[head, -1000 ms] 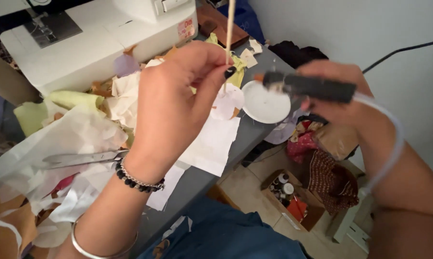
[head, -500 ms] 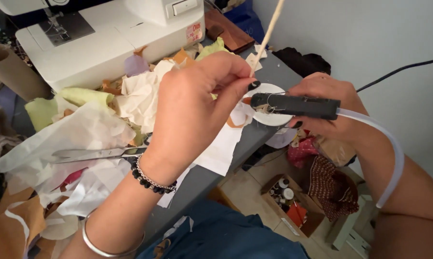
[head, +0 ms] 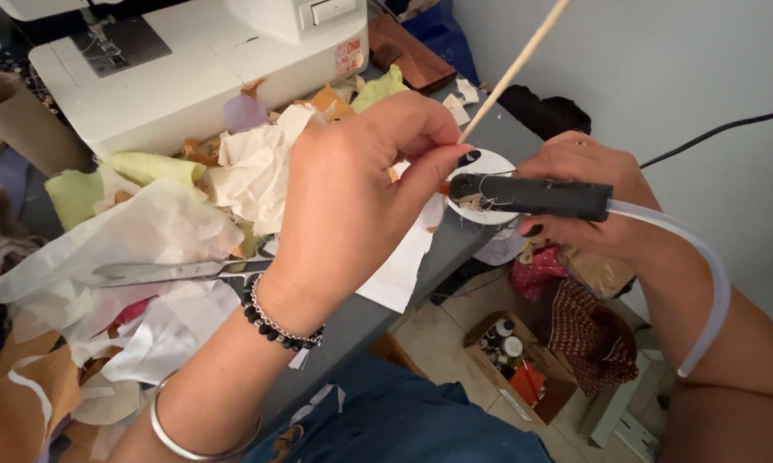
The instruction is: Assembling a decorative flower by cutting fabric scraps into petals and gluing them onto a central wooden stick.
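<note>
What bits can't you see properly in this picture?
Head view:
- Wooden stick: top cut off by the frame edge; lower end hidden by the left hand.
- Glue gun: handle hidden inside the right hand.
- Scissors: partly buried under fabric scraps.
- Box of small bottles on the floor: too small to identify.

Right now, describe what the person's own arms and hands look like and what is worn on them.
Both arms are bare, with no sleeves in view. The left hand has dark polish on the thumbnail. Its wrist carries a black bead bracelet paired with a thin silver chain, and a plain silver bangle sits further up the forearm. The right hand shows a dark-painted nail too; nothing is worn on that wrist.
</note>
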